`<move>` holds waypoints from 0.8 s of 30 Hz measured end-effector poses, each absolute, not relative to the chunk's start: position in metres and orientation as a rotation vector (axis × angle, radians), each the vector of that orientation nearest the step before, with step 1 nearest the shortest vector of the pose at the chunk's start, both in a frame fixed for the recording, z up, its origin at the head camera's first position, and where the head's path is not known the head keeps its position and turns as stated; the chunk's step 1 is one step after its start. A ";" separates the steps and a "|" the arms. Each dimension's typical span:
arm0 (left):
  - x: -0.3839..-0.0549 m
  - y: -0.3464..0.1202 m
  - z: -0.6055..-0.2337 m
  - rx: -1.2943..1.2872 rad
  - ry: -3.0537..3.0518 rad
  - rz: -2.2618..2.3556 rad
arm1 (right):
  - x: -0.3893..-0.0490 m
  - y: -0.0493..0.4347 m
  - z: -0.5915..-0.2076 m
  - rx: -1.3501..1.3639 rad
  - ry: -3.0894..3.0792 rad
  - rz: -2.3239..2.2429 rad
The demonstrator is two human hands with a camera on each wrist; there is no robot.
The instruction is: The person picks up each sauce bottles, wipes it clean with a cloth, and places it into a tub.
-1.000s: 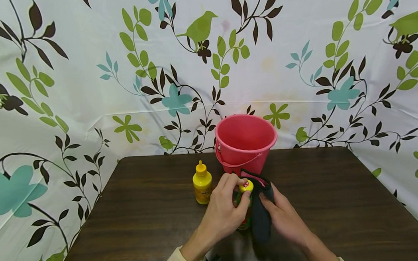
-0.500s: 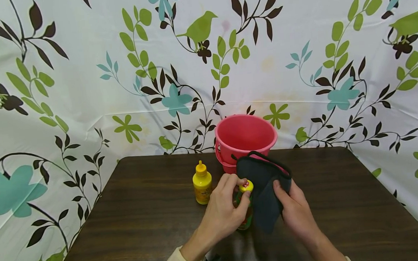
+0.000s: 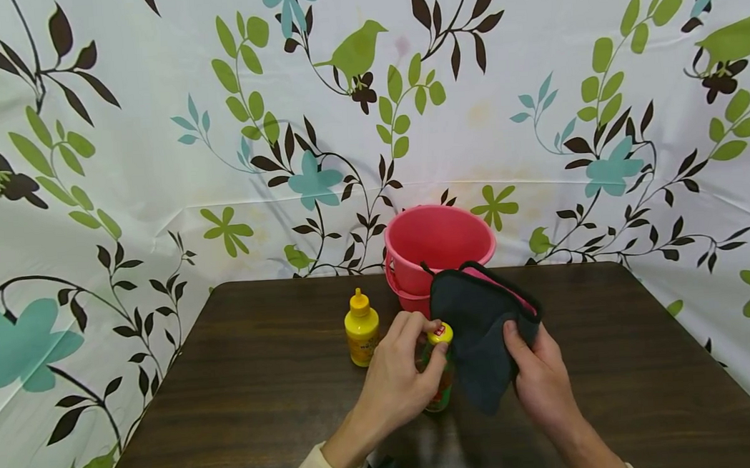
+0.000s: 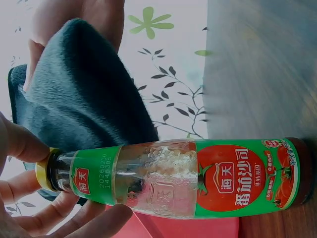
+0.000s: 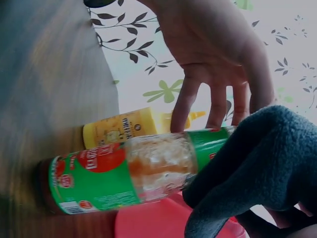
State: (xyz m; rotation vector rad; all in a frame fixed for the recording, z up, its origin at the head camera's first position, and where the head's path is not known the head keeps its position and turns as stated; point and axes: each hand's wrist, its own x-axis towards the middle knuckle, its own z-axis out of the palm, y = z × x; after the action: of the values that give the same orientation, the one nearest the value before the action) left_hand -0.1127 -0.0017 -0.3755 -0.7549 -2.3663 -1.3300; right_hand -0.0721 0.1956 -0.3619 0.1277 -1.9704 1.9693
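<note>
My left hand (image 3: pixel 396 376) pinches the yellow cap (image 3: pixel 441 333) of a glass ketchup bottle (image 4: pixel 163 181) between thumb and fingers. The bottle stands upright on the table, with green and red labels and reddish residue inside the glass. In my right hand (image 3: pixel 541 370) I grip a dark grey fuzzy cloth (image 3: pixel 480 328) by its right edge, thumb on top. Its dark border and a strip of pink show along the upper edge. The cloth hangs just right of the bottle; in the right wrist view it overlaps the bottle's neck, and I cannot tell whether they touch.
A yellow squeeze bottle (image 3: pixel 362 331) with a pointed nozzle stands left of the ketchup bottle. Behind the cloth is a pink bucket (image 3: pixel 440 241), its handle lowered. The dark wooden table (image 3: pixel 262 384) ends at a patterned curtain (image 3: pixel 150 133).
My right hand has moved right and slightly up, spreading the cloth from a narrow hanging fold into a wider shape. The left hand stays on the cap and the bottle stands in place.
</note>
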 end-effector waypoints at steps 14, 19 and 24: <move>-0.114 0.001 -0.373 -0.741 -2.386 -1.311 | -0.067 0.197 -0.383 0.189 -2.143 1.978; -0.114 0.001 -0.373 -0.722 -2.403 -1.336 | -0.066 0.195 -0.383 0.249 -2.227 1.992; -0.114 0.002 -0.373 -0.710 -2.408 -1.363 | -0.069 0.193 -0.382 0.404 -2.253 2.061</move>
State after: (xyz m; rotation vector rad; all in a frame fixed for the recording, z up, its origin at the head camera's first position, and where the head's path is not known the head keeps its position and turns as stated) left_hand -0.1141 0.0015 -0.3727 -0.7102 -2.4078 -1.3631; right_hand -0.0685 0.1934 -0.3817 0.4039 -2.2529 2.0607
